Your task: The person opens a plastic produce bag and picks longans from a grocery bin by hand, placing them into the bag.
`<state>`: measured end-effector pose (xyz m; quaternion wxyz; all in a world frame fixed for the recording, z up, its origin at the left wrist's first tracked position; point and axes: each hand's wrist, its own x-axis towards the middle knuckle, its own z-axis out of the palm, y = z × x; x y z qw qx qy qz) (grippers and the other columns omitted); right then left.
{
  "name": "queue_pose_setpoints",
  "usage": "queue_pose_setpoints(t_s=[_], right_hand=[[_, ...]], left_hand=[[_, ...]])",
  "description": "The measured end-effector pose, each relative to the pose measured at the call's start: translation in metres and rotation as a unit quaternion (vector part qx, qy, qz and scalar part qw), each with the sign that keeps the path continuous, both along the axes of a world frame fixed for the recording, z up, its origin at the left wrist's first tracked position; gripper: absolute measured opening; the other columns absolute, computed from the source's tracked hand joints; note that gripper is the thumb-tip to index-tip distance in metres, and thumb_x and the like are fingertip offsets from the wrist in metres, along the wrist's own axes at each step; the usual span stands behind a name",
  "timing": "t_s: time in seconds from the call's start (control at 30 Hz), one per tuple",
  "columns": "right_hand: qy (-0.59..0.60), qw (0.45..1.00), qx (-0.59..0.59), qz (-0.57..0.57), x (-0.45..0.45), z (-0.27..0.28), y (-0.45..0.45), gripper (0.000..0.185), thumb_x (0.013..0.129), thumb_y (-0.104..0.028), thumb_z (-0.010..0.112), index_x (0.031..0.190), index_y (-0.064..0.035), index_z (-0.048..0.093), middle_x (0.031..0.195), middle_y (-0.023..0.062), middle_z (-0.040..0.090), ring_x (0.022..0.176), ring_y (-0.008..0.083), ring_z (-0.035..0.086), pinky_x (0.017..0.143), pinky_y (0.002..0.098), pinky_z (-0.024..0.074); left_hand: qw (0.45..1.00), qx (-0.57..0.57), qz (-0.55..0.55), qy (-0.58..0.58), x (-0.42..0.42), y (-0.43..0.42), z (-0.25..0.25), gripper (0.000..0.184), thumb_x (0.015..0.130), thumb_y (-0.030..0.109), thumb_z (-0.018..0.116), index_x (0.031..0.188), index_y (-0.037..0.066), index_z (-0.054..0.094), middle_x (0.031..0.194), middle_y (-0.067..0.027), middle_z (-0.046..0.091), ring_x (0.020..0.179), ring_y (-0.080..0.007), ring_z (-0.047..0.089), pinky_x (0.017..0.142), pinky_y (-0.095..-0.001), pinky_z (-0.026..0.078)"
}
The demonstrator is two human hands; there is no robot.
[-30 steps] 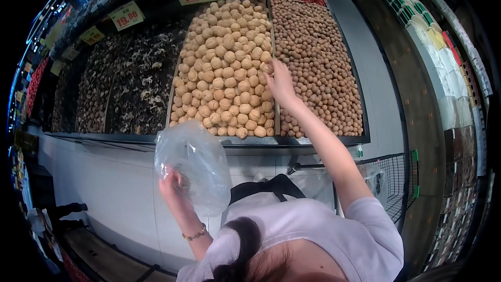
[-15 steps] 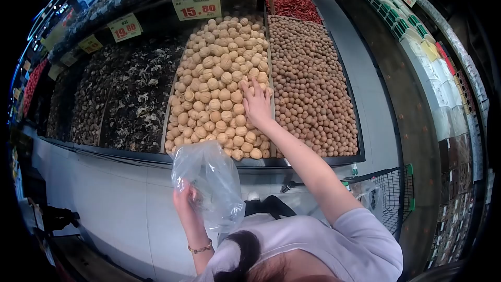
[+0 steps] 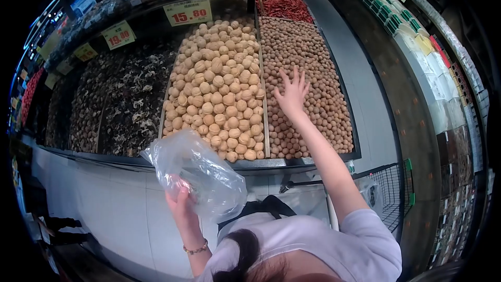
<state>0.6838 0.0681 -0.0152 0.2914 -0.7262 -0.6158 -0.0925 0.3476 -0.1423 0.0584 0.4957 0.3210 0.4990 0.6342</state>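
Observation:
My left hand (image 3: 181, 198) grips a clear plastic bag (image 3: 209, 180) in front of the bin's near edge. The bag hangs loose and I see no nuts in it. My right hand (image 3: 293, 94) reaches over a compartment of small brown round dried fruits, perhaps longans (image 3: 329, 115), with its fingers spread. Nothing shows in that hand; whether its fingertips touch the fruits I cannot tell. Left of it, past a thin divider (image 3: 263, 83), lies a heap of pale walnuts (image 3: 216, 89).
Dried red chillies (image 3: 282, 1) fill the far compartment. Dark dried fungus (image 3: 138, 99) lies left of the walnuts, below price signs (image 3: 188, 12). A shopping cart (image 3: 386, 190) stands at my right. Packaged goods line the right-hand shelf (image 3: 438, 73).
My right hand has moved right, from the walnuts to above the brown fruits, and its fingers have spread. The bag in my left hand has shifted slightly left and its top tilts leftward.

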Motion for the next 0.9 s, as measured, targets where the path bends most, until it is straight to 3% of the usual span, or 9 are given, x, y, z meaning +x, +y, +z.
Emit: queue_pose_setpoints(t_s=[0.13, 0.23, 0.37, 0.6, 0.67, 0.73, 0.77, 0.83, 0.9], right_hand=[[0.048, 0.976, -0.159, -0.138, 0.078, -0.016, -0.024, 0.067, 0.081, -0.047, 0.059, 0.139, -0.0247, 0.037, 0.148, 0.0159, 0.021, 0.138, 0.0419, 0.008, 0.108, 0.0602, 0.0071], [0.103, 0.963, -0.228, -0.101, 0.099, -0.032, -0.035, 0.072, 0.079, -0.054, 0.058, 0.141, -0.0260, 0.035, 0.148, 0.0158, 0.021, 0.138, 0.0414, 0.011, 0.108, 0.0603, 0.0111], [0.094, 0.980, -0.152, -0.091, 0.095, -0.046, -0.032, 0.064, 0.078, -0.051, 0.059, 0.132, -0.0209, 0.045, 0.144, 0.0139, 0.029, 0.132, 0.0362, 0.025, 0.102, 0.0548, 0.0275], [0.053, 0.991, -0.112, -0.049, 0.099, -0.055, -0.025, 0.056, 0.077, -0.043, 0.062, 0.125, -0.0167, 0.050, 0.142, 0.0152, 0.031, 0.131, 0.0348, 0.027, 0.104, 0.0559, 0.0235], [0.052, 0.995, -0.047, -0.066, 0.114, -0.039, -0.034, 0.054, 0.080, -0.041, 0.059, 0.125, -0.0134, 0.050, 0.143, 0.0160, 0.030, 0.133, 0.0347, 0.025, 0.107, 0.0564, 0.0151], [0.049, 0.989, -0.006, -0.137, 0.151, -0.015, -0.056, 0.047, 0.085, -0.035, 0.053, 0.126, -0.0107, 0.050, 0.141, 0.0131, 0.036, 0.135, 0.0317, 0.025, 0.109, 0.0560, 0.0102], [0.053, 0.979, 0.018, -0.196, 0.181, -0.030, -0.069, 0.046, 0.086, -0.036, 0.052, 0.126, -0.0121, 0.050, 0.140, 0.0123, 0.037, 0.134, 0.0316, 0.026, 0.109, 0.0564, 0.0094], [0.154, 0.948, -0.045, -0.275, 0.223, -0.056, -0.109, 0.049, 0.088, -0.039, 0.050, 0.131, -0.0157, 0.047, 0.143, 0.0160, 0.034, 0.135, 0.0327, 0.024, 0.107, 0.0581, 0.0109], [0.251, 0.928, -0.083, -0.262, 0.238, -0.088, -0.139, 0.050, 0.090, -0.041, 0.047, 0.134, -0.0178, 0.044, 0.145, 0.0173, 0.031, 0.135, 0.0342, 0.024, 0.108, 0.0556, 0.0133]], left_hand=[[0.999, -0.012, -0.008, -0.039, 0.011, 0.003, 0.001, 0.051, 0.078, 0.033, 0.066, 0.117, 0.004, 0.049, 0.087, -0.0013, 0.053, 0.071, -0.0094, 0.050, 0.056, -0.0229, 0.040], [0.996, -0.027, -0.011, -0.081, 0.023, 0.010, 0.002, 0.050, 0.079, 0.035, 0.063, 0.114, 0.004, 0.049, 0.083, -0.0021, 0.052, 0.065, -0.0090, 0.049, 0.051, -0.0233, 0.039], [0.995, -0.013, -0.039, -0.088, 0.036, 0.026, 0.000, 0.051, 0.081, 0.042, 0.058, 0.113, 0.004, 0.049, 0.081, -0.0022, 0.052, 0.066, -0.0092, 0.049, 0.049, -0.0221, 0.038], [0.998, -0.037, -0.034, -0.034, 0.076, 0.045, 0.017, 0.054, 0.081, 0.047, 0.057, 0.113, 0.005, 0.050, 0.083, -0.0010, 0.053, 0.069, -0.0087, 0.050, 0.051, -0.0223, 0.037], [0.999, -0.037, -0.036, -0.016, 0.086, 0.049, 0.029, 0.054, 0.081, 0.047, 0.057, 0.114, 0.005, 0.050, 0.084, -0.0006, 0.053, 0.070, -0.0085, 0.050, 0.051, -0.0226, 0.037], [0.999, -0.033, -0.029, -0.006, 0.095, 0.050, 0.038, 0.054, 0.081, 0.047, 0.057, 0.115, 0.005, 0.051, 0.084, -0.0005, 0.053, 0.070, -0.0083, 0.050, 0.051, -0.0225, 0.037], [0.999, -0.028, -0.023, -0.005, 0.099, 0.051, 0.042, 0.054, 0.081, 0.047, 0.056, 0.114, 0.005, 0.051, 0.084, -0.0004, 0.053, 0.069, -0.0083, 0.050, 0.051, -0.0221, 0.037], [0.999, -0.023, -0.025, 0.001, 0.103, 0.049, 0.044, 0.051, 0.083, 0.046, 0.054, 0.114, 0.006, 0.052, 0.086, 0.0003, 0.053, 0.070, -0.0080, 0.049, 0.052, -0.0217, 0.036], [0.999, -0.019, -0.040, 0.006, 0.105, 0.047, 0.039, 0.046, 0.085, 0.044, 0.051, 0.113, 0.007, 0.053, 0.088, 0.0017, 0.055, 0.072, -0.0076, 0.049, 0.054, -0.0214, 0.034]])
